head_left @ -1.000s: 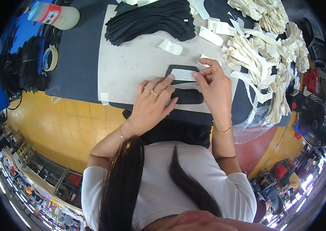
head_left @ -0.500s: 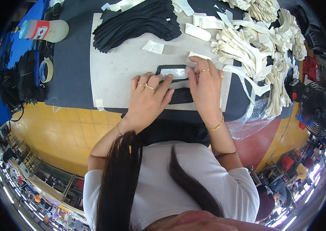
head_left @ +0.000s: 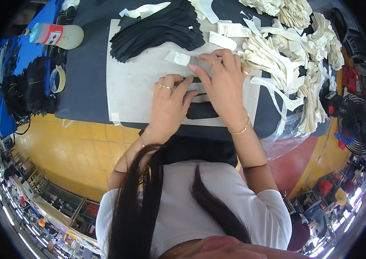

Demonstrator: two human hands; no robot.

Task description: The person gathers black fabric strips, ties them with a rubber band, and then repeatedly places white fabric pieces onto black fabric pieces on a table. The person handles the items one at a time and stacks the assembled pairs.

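Observation:
My left hand (head_left: 168, 101) is bent over a small black fabric piece (head_left: 196, 80) on the grey board (head_left: 135, 86), thumb and forefinger at its left end. Much of that piece is hidden by both hands. My right hand (head_left: 226, 84) hovers over its right side with fingers spread, thumb and forefinger apart and close to a white patch (head_left: 177, 58). Nothing shows between those fingertips. A second black fabric piece (head_left: 202, 110) lies nearer to me, below the first.
A fanned stack of black fabric pieces (head_left: 157, 32) lies at the back. Cream strips in bundles (head_left: 273, 60) cover the right side. On the left are a bottle (head_left: 57, 36), a tape roll (head_left: 57, 79) and black bundles (head_left: 27, 88). A fan (head_left: 358, 123) stands far right.
My right hand has lifted off the black piece and moved up and left toward the white patch. My left hand stays at the piece, its fingers more curled. The view has shifted slightly.

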